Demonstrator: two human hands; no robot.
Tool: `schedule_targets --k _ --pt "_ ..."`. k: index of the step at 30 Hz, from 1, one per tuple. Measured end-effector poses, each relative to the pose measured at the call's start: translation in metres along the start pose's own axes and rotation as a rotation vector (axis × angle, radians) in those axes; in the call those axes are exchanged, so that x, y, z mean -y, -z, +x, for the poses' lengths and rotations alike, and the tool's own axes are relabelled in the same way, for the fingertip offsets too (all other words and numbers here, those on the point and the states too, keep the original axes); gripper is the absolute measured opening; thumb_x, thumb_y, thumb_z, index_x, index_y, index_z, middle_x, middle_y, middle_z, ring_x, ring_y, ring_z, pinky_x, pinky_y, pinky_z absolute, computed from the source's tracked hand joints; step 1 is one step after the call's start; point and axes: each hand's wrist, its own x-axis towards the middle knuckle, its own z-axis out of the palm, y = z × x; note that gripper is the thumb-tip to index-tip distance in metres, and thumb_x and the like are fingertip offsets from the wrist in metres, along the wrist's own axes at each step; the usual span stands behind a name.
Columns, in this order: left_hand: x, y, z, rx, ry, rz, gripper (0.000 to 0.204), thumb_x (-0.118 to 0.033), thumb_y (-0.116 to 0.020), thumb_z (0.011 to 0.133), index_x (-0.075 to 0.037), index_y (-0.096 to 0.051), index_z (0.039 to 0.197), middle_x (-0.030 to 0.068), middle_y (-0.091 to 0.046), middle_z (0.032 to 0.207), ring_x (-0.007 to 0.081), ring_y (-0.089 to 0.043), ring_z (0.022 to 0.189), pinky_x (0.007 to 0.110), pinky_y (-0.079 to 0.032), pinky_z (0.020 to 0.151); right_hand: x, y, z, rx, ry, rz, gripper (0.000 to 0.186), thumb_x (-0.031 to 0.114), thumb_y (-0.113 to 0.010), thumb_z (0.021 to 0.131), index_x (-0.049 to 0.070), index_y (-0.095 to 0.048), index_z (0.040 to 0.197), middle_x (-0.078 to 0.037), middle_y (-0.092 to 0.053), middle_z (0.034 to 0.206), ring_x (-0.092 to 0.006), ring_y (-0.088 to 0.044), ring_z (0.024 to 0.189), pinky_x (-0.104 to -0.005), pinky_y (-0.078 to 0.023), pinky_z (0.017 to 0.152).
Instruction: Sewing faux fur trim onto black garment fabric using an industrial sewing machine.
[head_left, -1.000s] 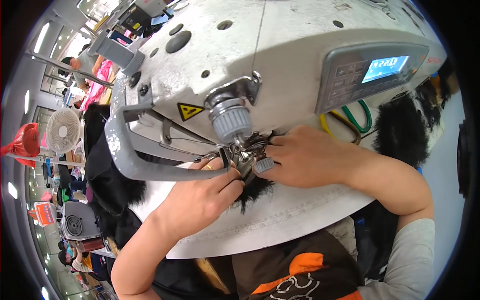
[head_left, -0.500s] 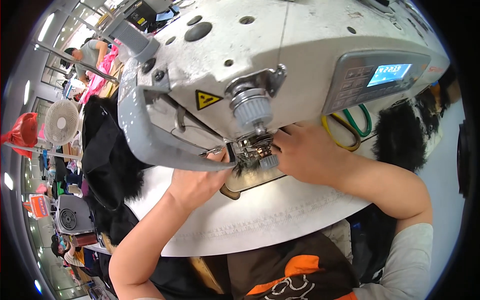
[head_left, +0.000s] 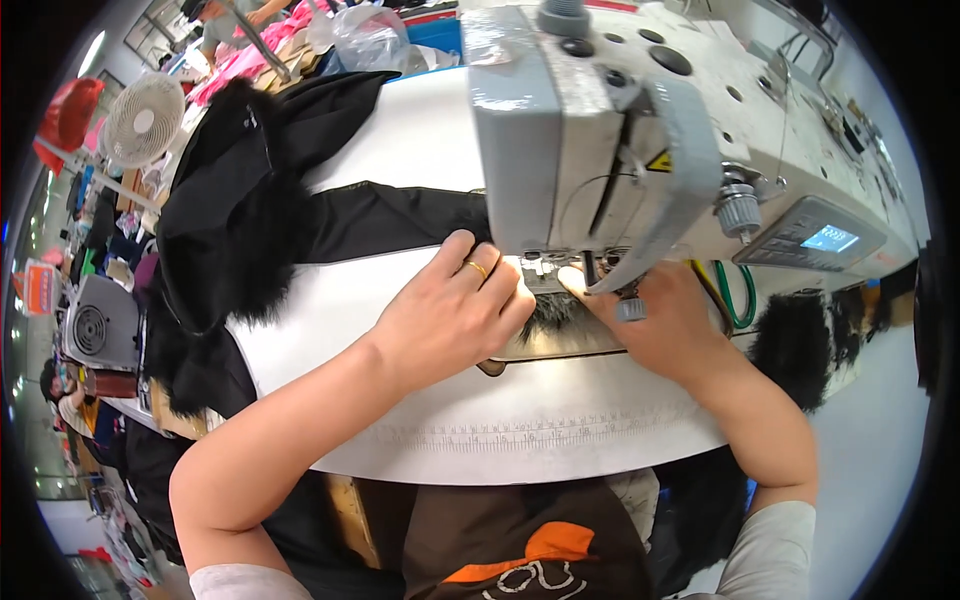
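Observation:
A sewing machine head (head_left: 590,150) stands over the white table, with black fur (head_left: 550,315) beneath its presser foot on the metal plate. A black fabric strip (head_left: 390,222) runs from the foot leftward to a larger black fur-edged piece (head_left: 225,225). My left hand (head_left: 450,305), wearing a gold ring, is just left of the foot, fingers curled and pressed together on the strip's near edge. To the right of the needle, my right hand (head_left: 665,320) has its thumb close by the foot, pinching the fur; its other fingers are partly hidden behind the machine.
A printed ruler scale (head_left: 530,438) follows the table's curved front edge. Green-handled scissors (head_left: 742,295) and a black fur piece (head_left: 790,345) lie at the right, below the control panel (head_left: 815,235). A clear plastic bag (head_left: 370,40) and a person working are at the far left.
The view has swung left, so the machine appears farther right and the black strip is now visible. My left hand now shows left of the machine head, fingers curled; my right hand stays near the needle.

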Motion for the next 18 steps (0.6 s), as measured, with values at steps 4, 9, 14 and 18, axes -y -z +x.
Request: schedule_targets --k 4,9,14,18 --pt "-0.005 -0.002 -0.003 -0.022 0.024 0.037 0.017 -0.015 -0.069 0.087 -0.006 -0.065 0.101 0.0116 -0.068 0.109 0.0297 -0.064 0.110 0.048 -0.045 0.107 0.006 0.012 0.011 -0.034 -0.120 0.174 0.021 0.019 -0.076 0.083 0.011 -0.070 0.101 -0.009 -0.068 0.098 -0.0290 -0.070 0.086 -0.0438 -0.056 0.069" --pt "-0.008 -0.004 -0.004 -0.064 0.070 -0.027 0.018 -0.016 -0.068 0.089 -0.005 -0.067 0.104 0.0110 -0.068 0.109 0.0297 -0.064 0.113 0.049 -0.043 0.111 0.014 0.042 0.021 0.383 -0.232 0.094 0.027 0.018 -0.083 0.090 0.014 -0.082 0.117 -0.008 -0.073 0.131 -0.0296 -0.070 0.113 -0.0399 -0.055 0.097" --pt "-0.006 -0.005 -0.003 -0.088 0.190 -0.194 0.021 -0.020 -0.071 0.089 -0.006 -0.069 0.105 0.0088 -0.068 0.110 0.0272 -0.066 0.116 0.052 -0.045 0.110 0.035 0.020 0.018 0.044 -0.567 0.476 0.037 0.036 -0.083 0.095 0.002 -0.078 0.108 -0.015 -0.077 0.096 -0.0277 -0.075 0.090 -0.0371 -0.056 0.084" --pt "-0.004 -0.009 -0.004 -0.251 0.257 -0.446 0.022 -0.024 -0.072 0.090 -0.006 -0.069 0.102 0.0095 -0.069 0.105 0.0278 -0.068 0.110 0.052 -0.047 0.108 0.058 0.007 0.029 -0.119 -0.839 0.829 0.035 0.023 -0.087 0.093 -0.002 -0.079 0.115 -0.007 -0.081 0.101 -0.0078 -0.067 0.090 -0.0281 -0.055 0.081"
